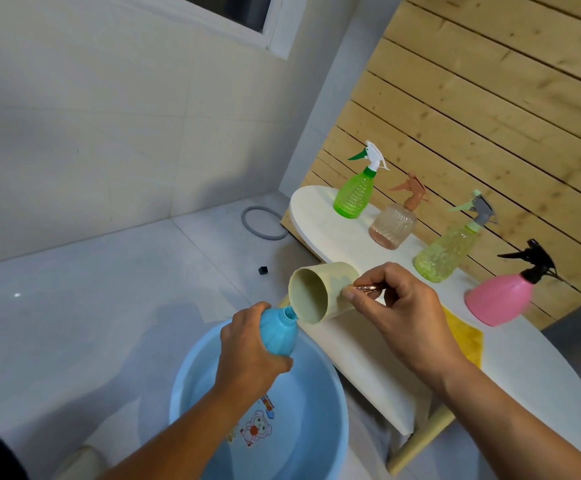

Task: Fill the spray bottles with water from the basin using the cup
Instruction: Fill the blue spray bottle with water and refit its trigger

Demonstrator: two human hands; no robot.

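The person stands over a round light-blue plastic basin (311,403) of water on the pale tiled floor (109,289), just off the near left edge of the long cream oval surface (511,368). The left hand (247,344) is wrapped round a blue plastic spray bottle (278,332) with its head off, tilted so its open neck meets the lip of a pale cream plastic cup (320,292). The right hand (400,306) pinches the cup's shiny metal handle between thumb and fingers, tipping the cup nearly on its side over the basin; the cup looks close to empty, so this pour seems almost finished. Along the far edge of the surface stand four capped bottles: a bright green ribbed one (355,194), a clear pinkish ribbed one (394,223), a clear yellow-green textured one (446,252) and an opaque pink one with a black trigger (502,297). Whether those hold water I cannot tell for sure, so how many remain is unclear. A yellow cloth (464,336) lies on the surface behind the right hand. Pale wooden slats (490,98) back the surface, and a grey ring (263,223) lies on the floor by the tiled wall.
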